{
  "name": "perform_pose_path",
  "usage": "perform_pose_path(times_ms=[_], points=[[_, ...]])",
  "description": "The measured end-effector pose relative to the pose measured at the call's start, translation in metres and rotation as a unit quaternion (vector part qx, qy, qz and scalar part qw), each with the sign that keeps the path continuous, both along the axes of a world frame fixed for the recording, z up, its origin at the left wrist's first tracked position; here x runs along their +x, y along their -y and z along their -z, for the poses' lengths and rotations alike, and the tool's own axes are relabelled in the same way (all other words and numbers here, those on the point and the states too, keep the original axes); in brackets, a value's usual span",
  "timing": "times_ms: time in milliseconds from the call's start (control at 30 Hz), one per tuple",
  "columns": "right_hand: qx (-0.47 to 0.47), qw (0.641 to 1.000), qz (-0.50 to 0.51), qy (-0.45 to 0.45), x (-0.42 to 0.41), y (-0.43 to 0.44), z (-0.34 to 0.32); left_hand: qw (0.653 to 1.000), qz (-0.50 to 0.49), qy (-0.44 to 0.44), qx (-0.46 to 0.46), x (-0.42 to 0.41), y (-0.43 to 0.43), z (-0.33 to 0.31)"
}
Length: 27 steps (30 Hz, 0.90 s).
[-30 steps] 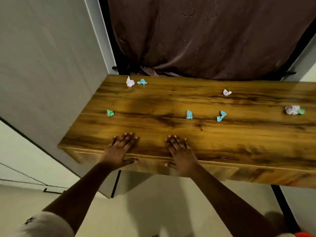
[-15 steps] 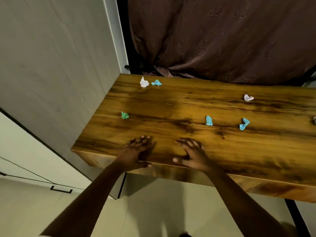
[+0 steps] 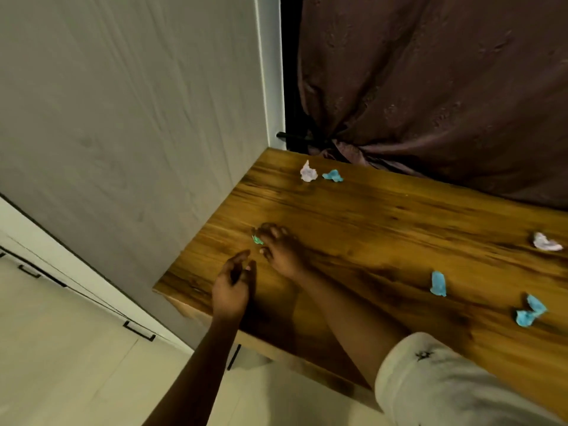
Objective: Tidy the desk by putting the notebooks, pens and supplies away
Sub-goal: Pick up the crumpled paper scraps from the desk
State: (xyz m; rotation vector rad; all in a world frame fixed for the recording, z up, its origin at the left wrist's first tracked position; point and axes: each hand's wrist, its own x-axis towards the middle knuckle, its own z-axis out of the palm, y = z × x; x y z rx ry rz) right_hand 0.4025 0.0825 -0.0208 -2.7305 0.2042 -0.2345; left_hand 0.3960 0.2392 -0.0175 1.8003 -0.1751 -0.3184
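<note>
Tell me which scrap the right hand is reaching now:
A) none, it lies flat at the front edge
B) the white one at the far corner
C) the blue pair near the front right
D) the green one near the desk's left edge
D: the right hand has its fingertips at the green scrap; the white scrap at the far corner lies well apart from it.

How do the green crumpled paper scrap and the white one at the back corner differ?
Green crumpled paper scrap: touched by the right hand's fingertips, no scrap beside it. White crumpled paper scrap: untouched, beside a blue crumpled scrap. Both lie on the wooden desk.
</note>
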Motion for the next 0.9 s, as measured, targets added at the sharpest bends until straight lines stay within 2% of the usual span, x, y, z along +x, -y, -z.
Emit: perform_pose_path(times_ms=[100, 167, 233, 300, 333, 400, 500, 600, 667, 733, 767, 833, 900], points=[[0.042, 0.998, -0.030, 0.036, 0.011, 0.011, 0.007, 0.985, -0.075, -0.093, -0.122, 0.018, 0.014, -0.010], [0.135, 0.988, 0.025, 0.063, 0.009, 0.016, 0.007, 0.972, -0.100, -0.130, -0.169, 0.031, 0.023, -0.013], [0.254, 0.956, 0.106, 0.103, 0.001, 0.017, -0.004, 0.952, -0.100, -0.187, -0.222, 0.038, 0.036, -0.018], [0.346, 0.921, 0.126, 0.129, -0.010, 0.010, -0.020, 0.907, -0.080, -0.280, -0.305, 0.041, 0.053, -0.026], [0.363, 0.915, 0.113, 0.131, -0.016, 0.005, -0.027, 0.876, -0.064, -0.320, -0.355, 0.043, 0.062, -0.029], [0.312, 0.937, 0.085, 0.134, -0.022, -0.002, -0.033, 0.833, -0.038, -0.356, -0.422, 0.047, 0.082, -0.035], [0.159, 0.977, 0.050, 0.132, -0.020, 0.013, -0.032, 0.815, -0.030, -0.379, -0.437, 0.055, 0.106, -0.040], [0.104, 0.988, 0.012, 0.112, -0.003, 0.048, -0.041, 0.789, -0.046, -0.393, -0.469, 0.071, 0.124, -0.038], [0.134, 0.979, 0.068, 0.134, 0.015, 0.076, -0.047, 0.792, -0.049, -0.394, -0.465, 0.088, 0.131, -0.037], [0.122, 0.967, 0.148, 0.168, 0.045, 0.110, -0.043, 0.810, -0.038, -0.380, -0.446, 0.109, 0.140, -0.034], [0.115, 0.966, 0.173, 0.154, 0.061, 0.125, -0.041, 0.817, -0.029, -0.373, -0.438, 0.115, 0.143, -0.034], [0.139, 0.965, 0.210, 0.077, 0.095, 0.150, -0.040, 0.826, -0.013, -0.369, -0.426, 0.127, 0.148, -0.036], [0.112, 0.971, 0.211, -0.026, 0.119, 0.167, -0.038, 0.831, -0.004, -0.370, -0.415, 0.136, 0.149, -0.032]])
